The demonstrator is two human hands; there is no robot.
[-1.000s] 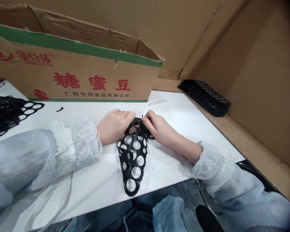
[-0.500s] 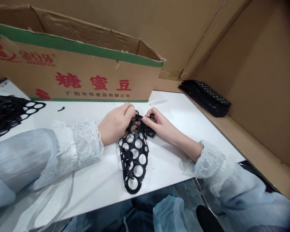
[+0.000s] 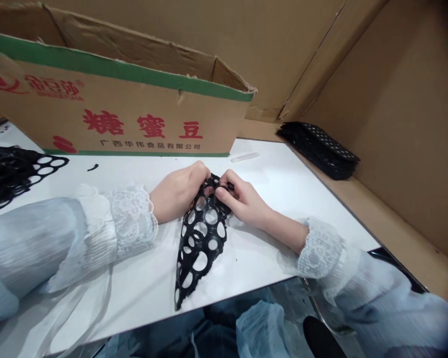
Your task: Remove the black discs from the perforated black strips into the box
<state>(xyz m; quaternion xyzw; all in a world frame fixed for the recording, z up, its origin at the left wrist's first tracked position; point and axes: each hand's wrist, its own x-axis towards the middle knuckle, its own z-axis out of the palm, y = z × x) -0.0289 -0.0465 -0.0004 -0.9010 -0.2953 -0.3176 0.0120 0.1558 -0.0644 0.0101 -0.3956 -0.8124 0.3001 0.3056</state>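
Note:
Between my hands hangs a black sheet full of round holes (image 3: 198, 233), bent and folded, its lower end tapering to a narrow tip near the table's front edge. My left hand (image 3: 181, 191) is closed on its upper left part, with the fingertips partly hidden behind the sheet. On the upper right, my right hand (image 3: 244, 199) pinches the sheet between thumb and fingers. The two hands are close together, a few finger widths apart. Whether the sheet is rubber or plastic I cannot tell.
A large open cardboard box (image 3: 134, 109) stands behind my hands. At the left lies a heap of black holed sheets (image 3: 7, 174), with a small black scrap (image 3: 92, 168) near it. A clear thin strip (image 3: 245, 157) and a black stack with small holes (image 3: 319, 149) are at the right.
The sheet's lower end has swung left and turned to a narrower, slanted shape. My right hand has shifted slightly left, nearer my left hand. Both hands keep hold.

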